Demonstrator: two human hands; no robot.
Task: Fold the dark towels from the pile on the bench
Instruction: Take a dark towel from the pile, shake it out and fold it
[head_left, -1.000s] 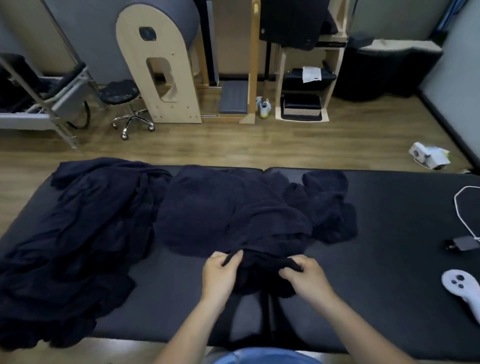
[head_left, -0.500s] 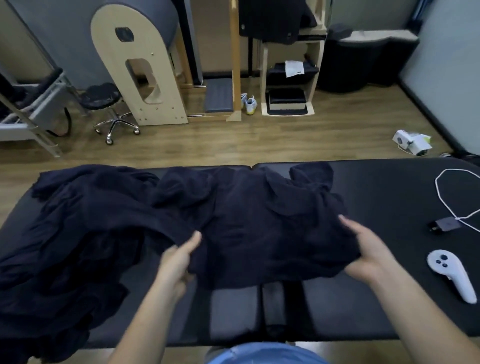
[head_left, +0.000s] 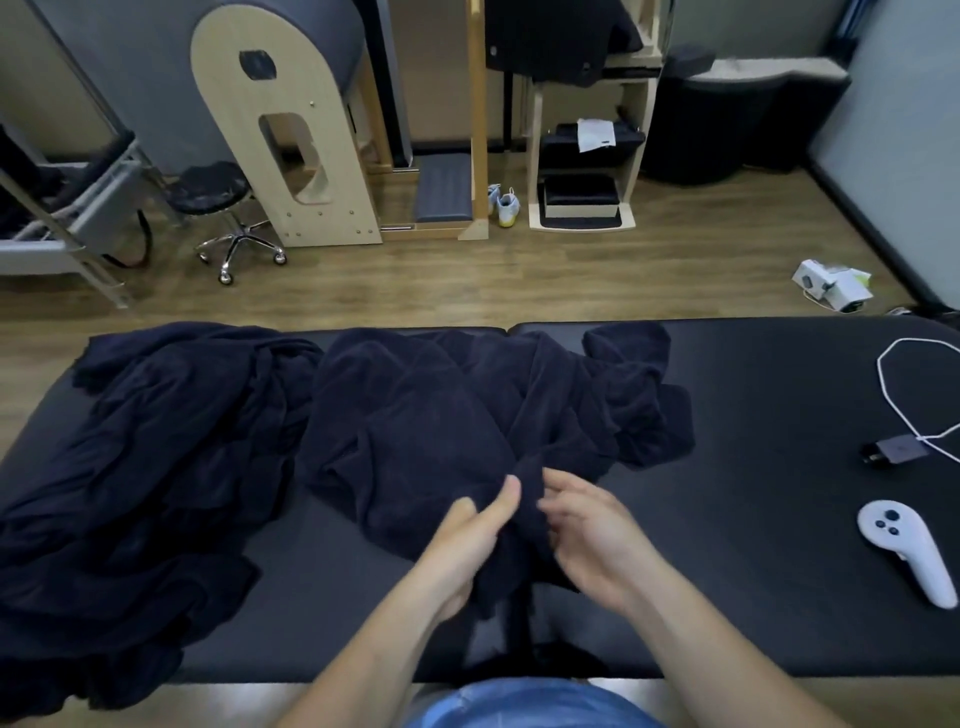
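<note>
Now the left hand and right hand, spread wide half a second ago, have come together at the bench's near edge; both loosely pinch the towel, gathering an edge; the pile waits left of it.

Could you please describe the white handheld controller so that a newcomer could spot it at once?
Look along the black bench to its right end. The controller lies near the front edge, nearer than the dark plug and white cable; alone there, it is white plastic with dark buttons.
</note>
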